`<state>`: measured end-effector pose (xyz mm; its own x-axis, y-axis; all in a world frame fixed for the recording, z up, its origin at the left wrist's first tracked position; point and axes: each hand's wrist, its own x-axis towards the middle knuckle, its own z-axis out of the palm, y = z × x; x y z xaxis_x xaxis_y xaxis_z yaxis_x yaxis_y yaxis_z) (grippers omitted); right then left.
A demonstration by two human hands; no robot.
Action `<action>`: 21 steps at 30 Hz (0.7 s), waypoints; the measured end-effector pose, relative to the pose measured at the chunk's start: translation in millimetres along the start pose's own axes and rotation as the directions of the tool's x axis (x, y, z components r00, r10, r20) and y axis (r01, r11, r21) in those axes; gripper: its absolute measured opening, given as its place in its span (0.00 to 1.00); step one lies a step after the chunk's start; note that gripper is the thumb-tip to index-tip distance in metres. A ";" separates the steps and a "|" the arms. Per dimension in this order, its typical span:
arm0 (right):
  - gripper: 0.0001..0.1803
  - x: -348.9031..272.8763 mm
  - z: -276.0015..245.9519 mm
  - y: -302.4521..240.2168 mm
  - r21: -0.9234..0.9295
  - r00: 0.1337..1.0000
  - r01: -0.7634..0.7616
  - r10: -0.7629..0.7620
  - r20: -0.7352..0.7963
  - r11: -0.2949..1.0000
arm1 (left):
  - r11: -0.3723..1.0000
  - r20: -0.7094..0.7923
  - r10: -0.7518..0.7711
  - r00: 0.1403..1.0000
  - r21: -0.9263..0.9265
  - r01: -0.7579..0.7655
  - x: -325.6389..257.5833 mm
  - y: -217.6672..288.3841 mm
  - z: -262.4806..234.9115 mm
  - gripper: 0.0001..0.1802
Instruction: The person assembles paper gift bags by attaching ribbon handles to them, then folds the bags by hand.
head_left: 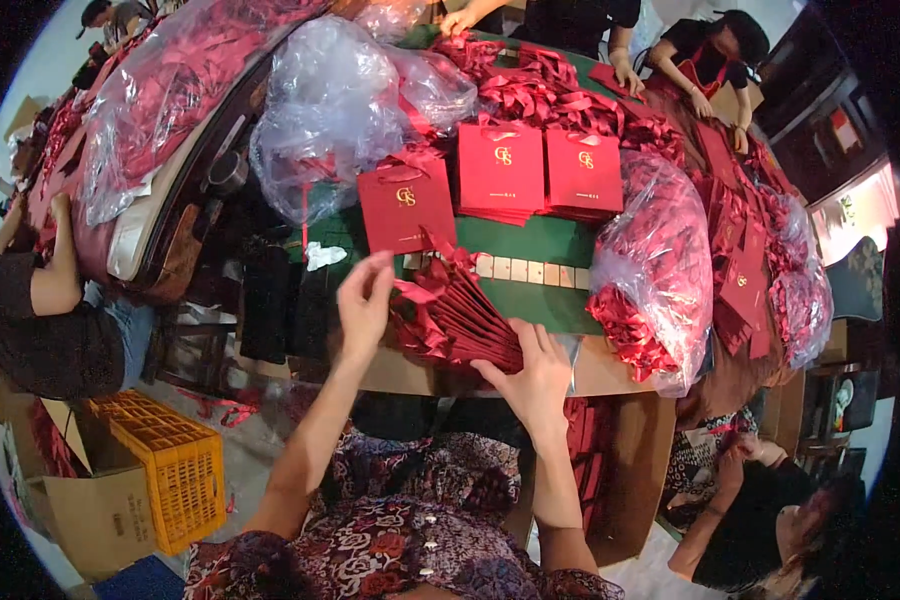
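Note:
A fanned stack of red paper gift bags (460, 318) lies at the table's near edge, its red ribbon handles bunched at the far left end. My right hand (533, 378) grips the right end of the stack, thumb on the near side and fingers over the far side. Just left of the ribbons, my left hand (362, 305) is raised with its fingers drawn together. What they pinch, if anything, is too small to make out. Beyond the stack, a red gift bag (407, 205) with a gold emblem leans, next to two piles of matching bags (501, 170).
Clear plastic sacks (660, 260) full of red ribboned bags crowd the table, with loose ribbons (560, 95) at the back. Pale tiles (530, 271) line the green surface (550, 308). An orange crate (185, 480) and cardboard boxes (95, 520) stand lower left. Several other people work around.

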<state>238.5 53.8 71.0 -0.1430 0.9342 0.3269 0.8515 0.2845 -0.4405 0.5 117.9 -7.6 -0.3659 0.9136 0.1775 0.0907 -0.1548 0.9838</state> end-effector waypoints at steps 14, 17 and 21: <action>0.34 -6.5 2.7 -3.0 -0.036 0.998 -0.022 0.019 -0.058 0.999 | 0.945 0.785 0.184 0.591 0.024 -0.325 -2.3 26.0 20.5 0.78; 0.34 -6.8 3.4 -4.5 -0.065 0.996 -0.031 0.025 -0.088 0.997 | 0.950 0.784 0.154 0.601 0.049 -0.308 -7.6 25.7 24.3 0.76; 0.34 -7.5 3.1 -4.1 -0.075 0.995 -0.084 0.080 -0.065 0.994 | 0.961 0.754 0.121 0.645 0.073 -0.266 -22.6 28.9 29.8 0.68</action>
<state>234.5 46.2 67.8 -0.0418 0.9379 0.3445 0.8957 0.1879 -0.4029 38.9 104.0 16.0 0.4738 0.8542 0.2142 0.2521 -0.3646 0.8964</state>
